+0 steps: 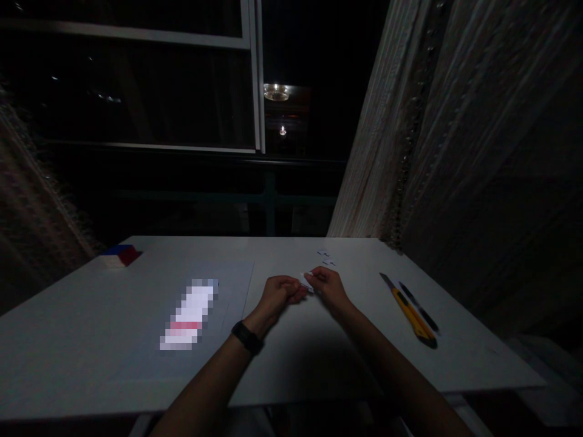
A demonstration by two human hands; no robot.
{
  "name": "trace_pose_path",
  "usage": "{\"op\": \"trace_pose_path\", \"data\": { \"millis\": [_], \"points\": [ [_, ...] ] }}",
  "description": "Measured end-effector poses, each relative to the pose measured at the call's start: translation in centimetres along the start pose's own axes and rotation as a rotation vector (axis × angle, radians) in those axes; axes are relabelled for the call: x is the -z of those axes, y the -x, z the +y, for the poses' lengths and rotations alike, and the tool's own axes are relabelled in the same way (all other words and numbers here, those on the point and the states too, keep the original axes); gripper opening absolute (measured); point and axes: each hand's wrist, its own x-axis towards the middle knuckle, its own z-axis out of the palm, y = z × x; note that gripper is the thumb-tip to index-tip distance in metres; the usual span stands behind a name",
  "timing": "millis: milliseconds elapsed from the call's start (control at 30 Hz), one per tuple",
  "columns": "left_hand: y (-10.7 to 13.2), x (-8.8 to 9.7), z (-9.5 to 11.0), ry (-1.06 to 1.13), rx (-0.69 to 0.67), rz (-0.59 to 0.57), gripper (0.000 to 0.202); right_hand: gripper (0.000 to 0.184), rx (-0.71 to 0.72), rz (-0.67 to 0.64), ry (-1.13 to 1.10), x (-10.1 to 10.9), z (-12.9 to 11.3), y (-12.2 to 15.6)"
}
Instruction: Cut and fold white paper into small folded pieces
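Over the middle of the white table, my left hand [281,294] and my right hand [328,284] meet around a small piece of white paper [307,281]. Both hands are closed, the fingertips pinching the paper from either side. Its exact shape is too small and dim to make out. Just beyond my right hand lie several small white paper pieces [326,257] with dark marks. A dark band sits on my left wrist.
A yellow utility knife [412,315] with its blade out lies at right beside a black pen [419,308]. At left, a blurred-out bright screen [189,315] rests on a large paper sheet [237,285]. A blue, red and white block [121,256] stands at the far left; curtains [371,121] hang behind.
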Motion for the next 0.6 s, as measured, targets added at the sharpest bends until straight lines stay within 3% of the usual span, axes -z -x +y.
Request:
{"op": "trace_pose_path", "data": {
  "millis": [233,600],
  "points": [
    [0.07,0.03,0.05,0.020,0.001,-0.001,0.012,0.028,0.040,-0.063,0.051,0.07,-0.23,0.15],
    [-0.22,0.11,-0.20,0.017,0.010,-0.015,0.016,0.034,0.075,-0.051,0.002,-0.08,-0.42,0.37]
  ]
}}
